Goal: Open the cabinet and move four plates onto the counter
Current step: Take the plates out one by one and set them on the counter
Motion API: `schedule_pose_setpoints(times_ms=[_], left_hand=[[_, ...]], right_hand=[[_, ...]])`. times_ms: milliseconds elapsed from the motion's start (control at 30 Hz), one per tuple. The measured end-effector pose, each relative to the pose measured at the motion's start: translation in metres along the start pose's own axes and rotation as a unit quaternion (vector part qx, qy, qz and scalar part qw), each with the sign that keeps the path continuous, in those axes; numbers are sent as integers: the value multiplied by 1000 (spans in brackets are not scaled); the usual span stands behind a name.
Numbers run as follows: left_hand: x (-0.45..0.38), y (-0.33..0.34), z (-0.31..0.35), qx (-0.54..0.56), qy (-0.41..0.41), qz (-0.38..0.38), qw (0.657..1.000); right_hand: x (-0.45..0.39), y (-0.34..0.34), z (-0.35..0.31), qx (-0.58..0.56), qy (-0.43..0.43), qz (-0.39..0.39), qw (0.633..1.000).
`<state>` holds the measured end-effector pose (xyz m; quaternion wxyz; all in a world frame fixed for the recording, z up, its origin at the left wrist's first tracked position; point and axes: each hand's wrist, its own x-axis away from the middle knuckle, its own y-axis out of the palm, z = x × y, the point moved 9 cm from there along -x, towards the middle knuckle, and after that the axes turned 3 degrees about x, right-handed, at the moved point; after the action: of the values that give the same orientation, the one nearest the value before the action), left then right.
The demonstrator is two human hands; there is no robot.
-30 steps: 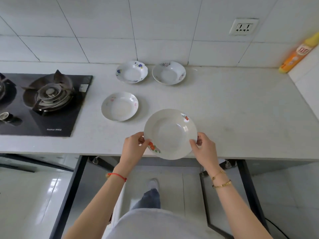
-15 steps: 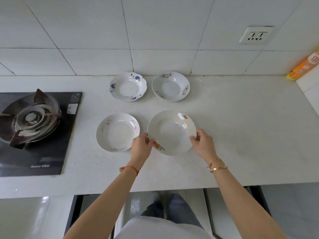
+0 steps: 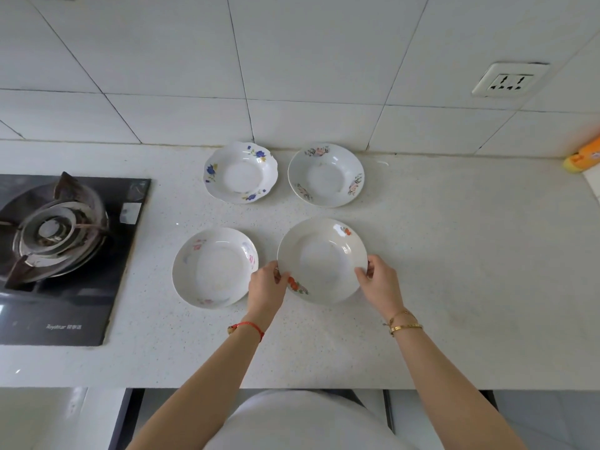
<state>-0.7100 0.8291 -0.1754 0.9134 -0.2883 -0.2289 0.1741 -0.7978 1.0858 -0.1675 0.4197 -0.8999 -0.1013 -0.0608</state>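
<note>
**Inspector:** Plates, four in number, noted from left to right. Far left stands a gas hob, set into the surface and clear of the crockery. Next, the near-left plate, faint pink print, lying flat. Behind it the scalloped blue-flowered plate, and to its right the rose-patterned plate, both close to the tiled wall.

**Clerk:** And the fourth?

**Inspector:** The fourth plate, red-orange print on the rim, sits near-right, just beside the near-left plate. The left hand pinches its left rim; the right hand pinches the right rim. Each grip is closed on the rim. Whether the base is fully down, I cannot tell.

**Clerk:** Handling?

**Inspector:** Judged glazed ceramic: rigid, smooth, liable to slip, and likely to chip if dropped or knocked against its neighbour. The raised rim at opposite sides is the sound place to hold.

**Clerk:** Further right?

**Inspector:** A wall socket and an orange bottle, well apart.
</note>
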Motion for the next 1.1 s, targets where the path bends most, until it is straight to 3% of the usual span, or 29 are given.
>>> schedule_pose_setpoints(times_ms=[1100], left_hand=[[15, 6, -8, 12, 23, 15, 1000]], right_hand=[[9, 9, 15, 14, -34, -30, 999]])
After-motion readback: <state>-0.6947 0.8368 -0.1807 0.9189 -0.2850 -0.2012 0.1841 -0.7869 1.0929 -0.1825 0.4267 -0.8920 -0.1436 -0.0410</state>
